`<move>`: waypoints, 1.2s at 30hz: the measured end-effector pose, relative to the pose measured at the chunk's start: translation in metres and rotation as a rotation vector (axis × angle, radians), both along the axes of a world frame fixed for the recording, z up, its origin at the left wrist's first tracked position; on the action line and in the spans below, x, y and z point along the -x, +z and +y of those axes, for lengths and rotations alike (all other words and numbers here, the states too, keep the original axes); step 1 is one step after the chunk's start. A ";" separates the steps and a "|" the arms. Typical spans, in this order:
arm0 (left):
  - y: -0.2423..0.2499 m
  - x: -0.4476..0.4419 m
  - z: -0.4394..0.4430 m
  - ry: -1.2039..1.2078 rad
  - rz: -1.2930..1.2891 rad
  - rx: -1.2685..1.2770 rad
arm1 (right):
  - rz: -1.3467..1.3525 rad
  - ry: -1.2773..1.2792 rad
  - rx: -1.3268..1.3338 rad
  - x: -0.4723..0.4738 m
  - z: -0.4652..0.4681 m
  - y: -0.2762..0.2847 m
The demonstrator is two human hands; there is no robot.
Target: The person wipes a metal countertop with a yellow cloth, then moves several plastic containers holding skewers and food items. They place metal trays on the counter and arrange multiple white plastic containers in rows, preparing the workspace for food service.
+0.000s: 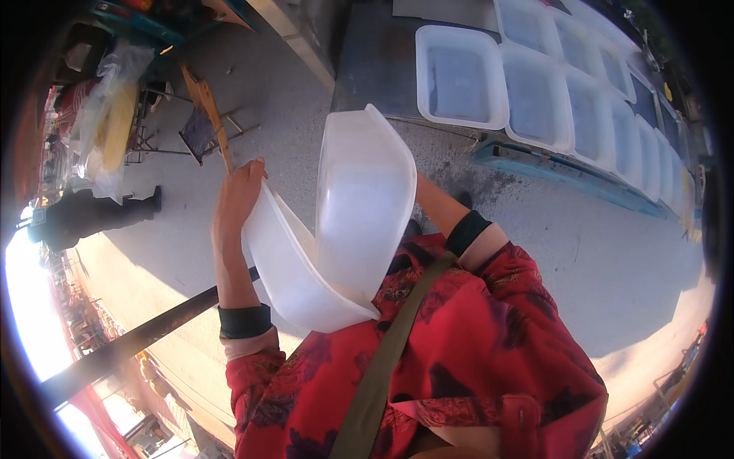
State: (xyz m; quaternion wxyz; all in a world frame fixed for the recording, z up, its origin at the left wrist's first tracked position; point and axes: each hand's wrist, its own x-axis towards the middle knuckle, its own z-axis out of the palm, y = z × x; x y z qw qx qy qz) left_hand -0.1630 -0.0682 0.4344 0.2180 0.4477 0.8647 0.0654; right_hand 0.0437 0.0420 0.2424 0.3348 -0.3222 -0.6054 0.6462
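Note:
Two white plastic tubs are held up in front of my body, their rims meeting low down and spreading apart in a V. My left hand (pixel 245 182) grips the upper rim of the left tub (pixel 287 264), fingers curled over its edge. The right tub (pixel 364 189) stands more upright, its smooth outer side facing me. My right forearm (pixel 440 202) reaches behind this tub, which hides the hand and its fingers. The lower rim corner of the left tub is close against my red patterned garment (pixel 459 344).
Several white tubs (pixel 461 77) stand in rows on a dark-topped table (pixel 373 69) with a blue frame (pixel 539 169). A folding stool (pixel 209 109) is at upper left, near plastic-covered goods (pixel 112 126). A person in dark clothing (pixel 92 215) stands at far left. A dark pole (pixel 160 321) crosses lower left.

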 end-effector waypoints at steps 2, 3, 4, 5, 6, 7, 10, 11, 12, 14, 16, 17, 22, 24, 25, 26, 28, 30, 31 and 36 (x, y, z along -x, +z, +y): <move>-0.006 0.006 -0.009 -0.004 0.046 -0.034 | 0.103 -0.061 0.492 -0.017 0.007 -0.004; -0.008 0.010 -0.012 0.015 0.021 -0.017 | 0.124 -0.086 0.573 -0.021 0.011 -0.004; -0.011 0.013 -0.016 0.034 -0.005 0.000 | 0.214 -0.148 0.602 -0.025 0.012 -0.004; -0.013 0.017 -0.018 0.072 -0.042 0.021 | 0.297 -0.218 0.623 -0.028 0.014 -0.002; -0.015 0.019 -0.020 0.049 -0.036 0.014 | 0.412 -0.270 0.619 -0.029 0.014 -0.001; -0.017 0.021 -0.022 0.043 -0.039 0.015 | 0.391 -0.330 0.665 -0.029 0.015 0.000; -0.020 0.024 -0.026 0.087 -0.059 0.016 | 0.427 -0.460 0.737 -0.025 0.015 0.003; -0.020 0.025 -0.027 0.126 -0.081 0.030 | 0.434 -0.498 0.770 -0.022 0.015 0.003; -0.020 0.024 -0.028 0.114 -0.068 0.012 | 0.447 -0.536 0.799 -0.019 0.015 0.003; -0.021 0.024 -0.029 0.121 -0.078 -0.001 | 0.496 -0.543 0.821 -0.012 0.015 0.003; -0.020 0.023 -0.030 0.083 -0.071 -0.001 | 0.542 -0.501 0.838 -0.005 0.017 0.002; -0.020 0.023 -0.030 0.067 -0.073 -0.003 | 0.562 -0.456 0.847 0.000 0.019 0.001; -0.020 0.025 -0.032 0.093 -0.109 -0.039 | 0.464 -0.359 0.849 0.004 0.030 -0.004; -0.020 0.027 -0.033 0.056 -0.092 -0.061 | 0.352 -0.309 0.912 0.002 0.024 -0.004; -0.021 0.027 -0.033 0.027 -0.055 -0.062 | 0.291 -0.192 0.857 0.002 0.017 -0.002; -0.021 0.028 -0.034 -0.001 -0.016 -0.064 | 0.231 -0.088 0.836 0.001 0.008 0.001; -0.020 0.030 -0.034 0.015 -0.032 -0.061 | 0.148 0.111 0.788 0.006 -0.017 0.011; -0.018 0.031 -0.035 0.032 -0.036 -0.062 | 0.094 0.275 0.720 0.008 -0.043 0.024; -0.018 0.032 -0.034 0.041 -0.035 -0.064 | 0.066 0.368 0.678 0.007 -0.054 0.031; -0.012 0.028 -0.029 0.090 -0.102 -0.088 | -0.221 0.702 0.377 -0.012 -0.081 0.046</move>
